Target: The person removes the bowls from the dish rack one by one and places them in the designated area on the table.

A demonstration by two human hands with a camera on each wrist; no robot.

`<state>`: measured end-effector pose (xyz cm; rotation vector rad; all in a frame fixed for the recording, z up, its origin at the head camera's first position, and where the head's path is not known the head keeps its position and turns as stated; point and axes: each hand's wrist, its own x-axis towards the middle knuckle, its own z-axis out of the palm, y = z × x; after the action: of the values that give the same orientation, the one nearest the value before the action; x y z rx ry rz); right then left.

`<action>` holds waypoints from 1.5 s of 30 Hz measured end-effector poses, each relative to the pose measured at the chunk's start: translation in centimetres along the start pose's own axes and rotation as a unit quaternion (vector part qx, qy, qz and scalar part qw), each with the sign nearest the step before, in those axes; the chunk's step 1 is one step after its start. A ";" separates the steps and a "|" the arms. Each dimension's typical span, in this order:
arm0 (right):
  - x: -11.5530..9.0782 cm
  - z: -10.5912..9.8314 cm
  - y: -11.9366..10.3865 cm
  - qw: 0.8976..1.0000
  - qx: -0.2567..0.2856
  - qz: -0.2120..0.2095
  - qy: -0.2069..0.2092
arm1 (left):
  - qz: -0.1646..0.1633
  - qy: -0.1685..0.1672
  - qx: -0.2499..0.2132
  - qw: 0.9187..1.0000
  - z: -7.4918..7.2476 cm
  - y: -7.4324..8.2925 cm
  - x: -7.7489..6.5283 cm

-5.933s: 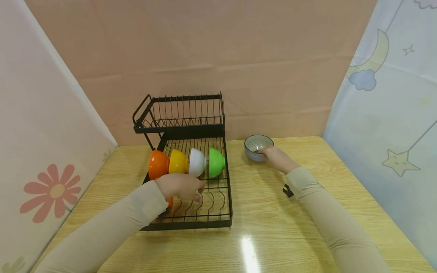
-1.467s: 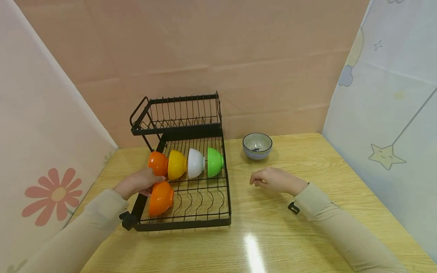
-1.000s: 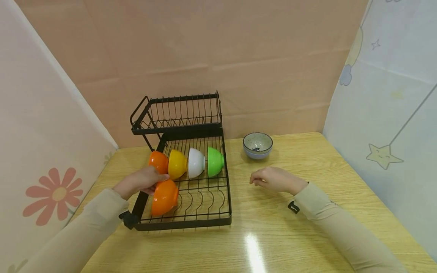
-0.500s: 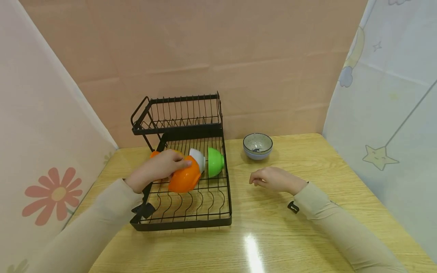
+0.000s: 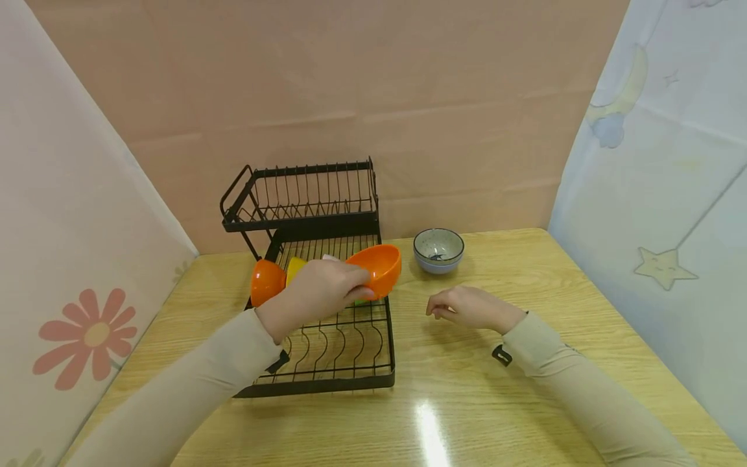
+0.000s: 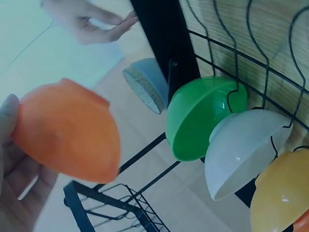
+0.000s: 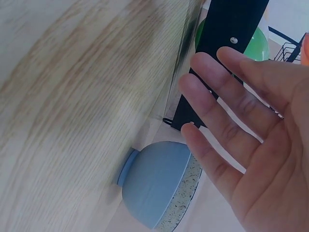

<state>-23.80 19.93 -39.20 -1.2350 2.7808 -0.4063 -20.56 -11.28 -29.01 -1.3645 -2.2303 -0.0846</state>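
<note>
My left hand (image 5: 321, 292) grips an orange bowl (image 5: 386, 267) by its edge, thumb on one side. The bowl is tilted and held up above the right side of the black dish rack (image 5: 315, 386); in the left wrist view its outside (image 6: 72, 130) faces the camera. My right hand (image 5: 474, 308), low over the table, holds nothing, its fingers relaxed. Beyond it a blue-grey bowl (image 5: 438, 264) with a speckled inside sits upright on the table.
On the rack another orange bowl (image 5: 266, 283), a yellow bowl (image 6: 277, 195), a white bowl (image 6: 236, 145) and a green bowl (image 6: 186, 101) stand on edge in a row. The upper rack tier (image 5: 300, 225) rises behind them. A wooden table (image 5: 496, 402) extends rightward.
My left hand has lifted the orange bowl from the rack's front left and carried it right and up, turning it. The right hand, earlier at the blue-grey bowl, has drawn back and stays still.
</note>
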 end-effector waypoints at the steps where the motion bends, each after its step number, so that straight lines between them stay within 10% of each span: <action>1: 0.0 0.0 0.0 1.000 0.001 -0.001 0.000 | 0.027 0.016 0.021 0.999 0.2 0.1 0.1; 13: 0.1 0.2 0.0 1.000 0.010 -0.002 -0.003 | 0.174 0.001 0.122 0.977 2.8 1.1 0.0; 45: 0.3 -0.3 -0.4 1.000 0.008 -0.009 0.020 | 0.173 -0.012 0.114 0.978 3.3 1.1 -0.4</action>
<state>-23.77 19.50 -38.82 -1.2642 2.7961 -0.4592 -20.80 -10.03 -32.25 -1.6037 -1.9171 0.3035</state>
